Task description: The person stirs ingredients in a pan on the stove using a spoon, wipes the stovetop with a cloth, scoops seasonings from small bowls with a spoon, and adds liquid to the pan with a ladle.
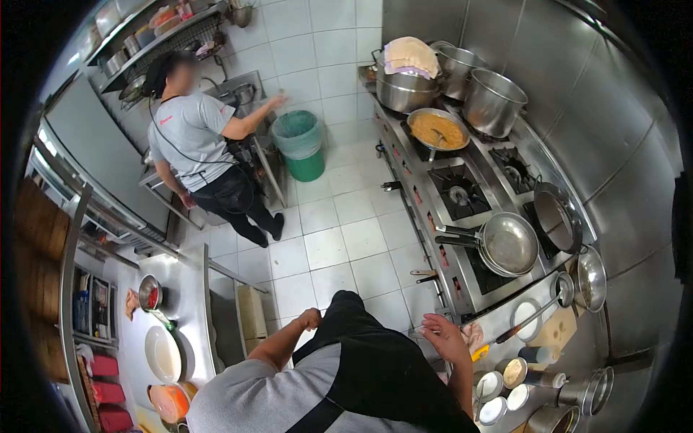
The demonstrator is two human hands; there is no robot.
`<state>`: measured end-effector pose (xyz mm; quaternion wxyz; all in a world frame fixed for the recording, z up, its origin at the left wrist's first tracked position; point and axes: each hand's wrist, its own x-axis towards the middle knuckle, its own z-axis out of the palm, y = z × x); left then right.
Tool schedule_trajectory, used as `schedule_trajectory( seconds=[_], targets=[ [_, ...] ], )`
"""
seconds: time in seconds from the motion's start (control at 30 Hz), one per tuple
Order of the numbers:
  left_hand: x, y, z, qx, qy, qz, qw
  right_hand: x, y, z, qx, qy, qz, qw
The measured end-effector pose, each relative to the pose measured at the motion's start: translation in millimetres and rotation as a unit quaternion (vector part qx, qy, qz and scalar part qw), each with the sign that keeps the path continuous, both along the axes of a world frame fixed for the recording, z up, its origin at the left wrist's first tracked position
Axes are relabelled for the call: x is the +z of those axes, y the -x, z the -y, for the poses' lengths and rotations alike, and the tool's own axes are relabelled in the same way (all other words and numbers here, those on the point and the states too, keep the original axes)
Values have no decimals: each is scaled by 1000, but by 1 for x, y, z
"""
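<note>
Hanging beside the black apron [382,361], the left hand [310,319] is seen with its fingers bent inward; whether anything is pinched there cannot be told. The right hand [443,335] is held open, its fingers loosely spread, and a crumpled pale pink cloth [473,337] is placed just to its right; whether the two touch cannot be made out. Below the cloth, a yellow handle [480,353] is partly hidden by the right forearm. Farther right of this hand, a long-handled ladle [511,332] is laid near small containers [515,373], whose pale contents are hard to identify; a pot [554,420] lower down is cut off. Ahead of the right hand, stacked pans [509,242] are rested on the stove [426,209], the lower ones mostly covered. Farther ahead, a pan [440,131] is filled with indistinct orange-brown food. Well ahead of the left hand, a co-worker [191,126] is seen near a green bin [306,166], the outstretched fingers blurred.
</note>
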<state>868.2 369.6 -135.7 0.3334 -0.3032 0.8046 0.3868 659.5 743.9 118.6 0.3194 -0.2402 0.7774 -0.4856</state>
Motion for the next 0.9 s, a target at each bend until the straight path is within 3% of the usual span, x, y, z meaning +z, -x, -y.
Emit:
schedule_trajectory(
  seconds=[0.1, 0.2, 0.3, 0.37, 0.4, 0.43, 0.5, 0.53, 0.57, 0.63, 0.7, 0.9],
  targets=[
    [-21, -14, 6, 18, 5, 8, 1000, 2, -3, 15, 36, -2, 17, 999],
    [-27, -30, 8, -97, 28, -34, 994, 5, -7, 25, 60, -8, 31, 998],
    [-20, -42, 4, -36, 19, 8, 999, 11, -11, 31, 76, -20, 12, 997],
    [-20, -46, 4, -174, 15, -19, 984, 15, -11, 31, 83, -36, -4, 996],
    [-19, -51, 2, -109, 21, -18, 994, 16, -11, 31, 75, -38, -4, 996],
    [-3, -51, -3, -120, 18, -17, 992, 15, -9, 31, 84, -30, 1, 996],
    [13, -41, -12, 46, -1, 55, 997, 17, -7, 27, 68, -27, 8, 997],
    [-9, -46, -6, -49, 22, 22, 998, 21, -7, 26, 77, -28, -7, 997],
    [-33, -47, -2, -42, 5, 3, 999, 24, -6, 25, 79, -29, -21, 996],
    [-112, -64, 33, -181, -14, -185, 966, 20, -2, 17, 68, -23, -64, 995],
    [-103, -55, 33, -125, -57, -176, 975, 19, 2, 7, 62, -36, -126, 989],
    [-84, -26, 34, 54, -171, -143, 973, 29, -6, -37, -70, -37, -115, 990]
  ],
)
